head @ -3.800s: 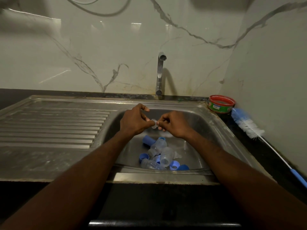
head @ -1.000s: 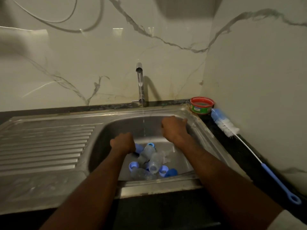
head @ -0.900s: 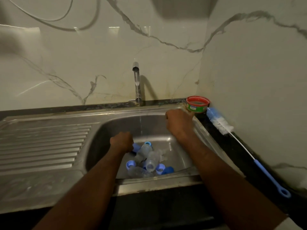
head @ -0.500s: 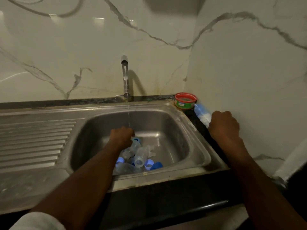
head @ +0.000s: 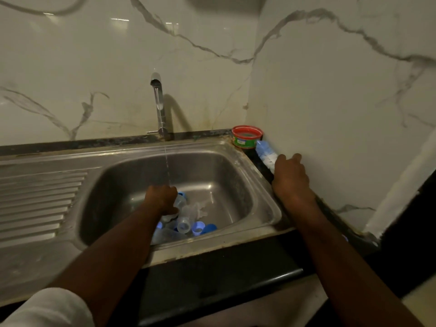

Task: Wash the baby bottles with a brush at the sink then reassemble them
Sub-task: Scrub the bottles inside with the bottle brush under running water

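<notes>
A marble-patterned wall backs a steel sink [head: 264, 204] set in a dark counter, with a ribbed drainboard [head: 40, 201] at 9 o'clock of the basin. The tap [head: 158, 102] stands at 12 o'clock and runs a thin stream of water [head: 167, 168] into the basin. A red-rimmed tub [head: 246, 136] sits at the basin's 1 o'clock corner.

The baby bottle parts [head: 186, 220] lie in a heap on the basin floor toward 6 o'clock: clear bodies on their sides, blue rings and caps among them. The left hand [head: 162, 199] is down in the basin, directly under the stream, fingers curled onto one clear bottle at the top of the heap; the exact hold is hidden by the back of the hand.

The brush [head: 265, 153] lies on the counter at 3 o'clock of the basin, along the side wall, its blue and white bristle head just beside the tub. The right hand [head: 290, 178] rests over the brush behind the head. Its fingers point forward, and whether they have closed on the handle cannot be told.

The step in hand appears to be taking up the brush. To do it well, the handle should be gripped close behind the bristles for control, then lifted clear of the tub so as not to tip it. The left hand should turn the bottle's mouth toward 3 o'clock, so that the bristles enter straight. The bottle is wet and likely slippery, so a firm wrap round the body is advised.
</notes>
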### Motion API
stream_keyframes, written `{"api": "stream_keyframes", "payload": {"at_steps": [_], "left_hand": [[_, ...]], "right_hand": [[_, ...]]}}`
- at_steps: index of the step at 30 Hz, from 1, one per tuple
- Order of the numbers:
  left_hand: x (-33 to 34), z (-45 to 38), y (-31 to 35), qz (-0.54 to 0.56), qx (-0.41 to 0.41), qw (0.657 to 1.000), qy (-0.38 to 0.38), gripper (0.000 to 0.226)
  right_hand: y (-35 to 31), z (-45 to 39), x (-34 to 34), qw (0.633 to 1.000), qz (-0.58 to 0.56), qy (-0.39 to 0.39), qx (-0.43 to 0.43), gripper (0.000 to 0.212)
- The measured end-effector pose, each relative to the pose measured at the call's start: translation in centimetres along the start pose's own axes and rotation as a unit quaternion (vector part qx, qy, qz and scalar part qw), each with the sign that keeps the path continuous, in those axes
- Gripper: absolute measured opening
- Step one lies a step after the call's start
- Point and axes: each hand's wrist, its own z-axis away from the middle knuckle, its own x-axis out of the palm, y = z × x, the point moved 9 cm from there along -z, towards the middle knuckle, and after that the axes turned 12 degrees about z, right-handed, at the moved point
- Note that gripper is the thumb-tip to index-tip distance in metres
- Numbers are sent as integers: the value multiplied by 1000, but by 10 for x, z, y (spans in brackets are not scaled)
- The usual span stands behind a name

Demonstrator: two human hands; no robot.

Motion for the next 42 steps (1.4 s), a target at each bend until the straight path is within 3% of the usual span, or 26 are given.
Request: {"api": "stream_keyframes", "payload": {"at_steps": [9,15,22,28,31,37,40,42], "left_hand": [[1,-1,5,53,-17,998,3,76],[3,3,5,92,-10,996,-16,84],[-9,7,-21,227,-47,973,5,66],[-43,9,-28,344,-38,933,96,72],[-57,8,-34,394,-47,907,137,77],[-77,-2,-43,522,-17,819,236,67],[-73,-11,-53,575,-24,776,257,63],[-68,-15,-60,633,-32,726,266,61]], "right_hand": [[3,-2,3,999,-30,16,11,46],[4,-2,2,999,24,24,26,49],[-15,11,-26,986,94,137,-16,35],[-94,1,-51,973,95,180,-107,21],[-138,-18,-61,968,70,190,-146,24],[-174,-21,-22,970,26,167,-177,48],[-163,-32,-10,973,-3,168,-156,45],[-158,-45,-5,976,9,160,-149,45]]}}
